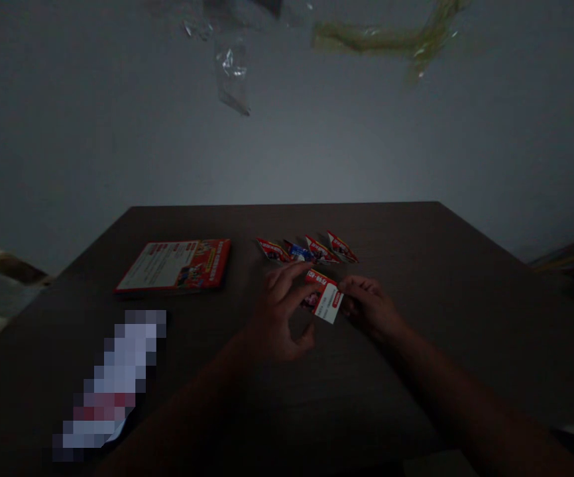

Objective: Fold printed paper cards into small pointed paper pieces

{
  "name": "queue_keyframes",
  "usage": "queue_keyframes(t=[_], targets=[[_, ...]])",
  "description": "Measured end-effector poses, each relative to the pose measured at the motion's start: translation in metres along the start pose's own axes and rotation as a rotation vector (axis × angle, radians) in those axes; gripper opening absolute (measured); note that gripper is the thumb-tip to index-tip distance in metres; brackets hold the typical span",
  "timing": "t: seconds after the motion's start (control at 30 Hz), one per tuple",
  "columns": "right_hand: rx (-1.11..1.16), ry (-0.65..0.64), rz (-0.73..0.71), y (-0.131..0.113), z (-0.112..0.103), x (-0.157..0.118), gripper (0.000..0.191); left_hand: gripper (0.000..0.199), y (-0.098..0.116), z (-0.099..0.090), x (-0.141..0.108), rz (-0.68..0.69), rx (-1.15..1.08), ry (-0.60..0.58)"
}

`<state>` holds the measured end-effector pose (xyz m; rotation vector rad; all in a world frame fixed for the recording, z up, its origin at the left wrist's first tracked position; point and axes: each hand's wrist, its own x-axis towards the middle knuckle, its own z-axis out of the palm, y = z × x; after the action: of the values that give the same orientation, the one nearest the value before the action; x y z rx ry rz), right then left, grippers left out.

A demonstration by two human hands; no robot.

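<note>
Pinching the right edge of a small red-and-white card, the right hand is closed down narrow, fingers curled in. The left hand is spread in a wide curve at the card's left side, thumb well apart from the fingers; whether a fingertip touches the card I cannot tell in this dim light. The card is over the middle of the tabletop, just nearer than a row of four small printed pieces that seem to be tilted up rather than lying flat. It should be very light and fairly stiff (thin printed board, by the look of it), with a smooth face that might slip and corners that would crease under a hard squeeze. Opposite edges look the best hold, gripped lightly. A red-and-white flat box lies on the left, with a blurred-out object nearer.
</note>
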<state>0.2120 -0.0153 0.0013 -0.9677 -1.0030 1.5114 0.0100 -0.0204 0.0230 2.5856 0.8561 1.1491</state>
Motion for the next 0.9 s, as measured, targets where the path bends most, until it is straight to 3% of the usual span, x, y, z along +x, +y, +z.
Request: queue_keyframes(t=[0.23,0.43,0.5,0.6,0.7,0.9], targets=[[0.082,-0.096,0.114,0.002,0.011,-0.003,0.022,0.023,-0.01,0.014,0.0,0.124,0.173,0.0],[0.077,-0.148,0.182,0.003,0.012,-0.002,0.026,0.017,-0.011,0.019,0.0,0.132,0.059,0.048],[0.023,-0.154,0.122,0.002,0.009,-0.002,0.032,0.013,-0.009,0.017,0.001,0.023,-0.039,0.097],[-0.178,-0.061,-0.051,0.0,0.005,-0.005,0.029,0.014,-0.005,0.013,0.003,-0.306,-0.198,0.166],[-0.4,0.005,-0.191,-0.003,0.005,-0.01,0.025,0.019,-0.001,0.01,0.003,-0.596,-0.413,0.148],[-0.607,-0.087,-0.389,-0.006,0.011,-0.013,0.018,0.018,0.005,0.018,0.004,-0.772,-0.742,0.08]])
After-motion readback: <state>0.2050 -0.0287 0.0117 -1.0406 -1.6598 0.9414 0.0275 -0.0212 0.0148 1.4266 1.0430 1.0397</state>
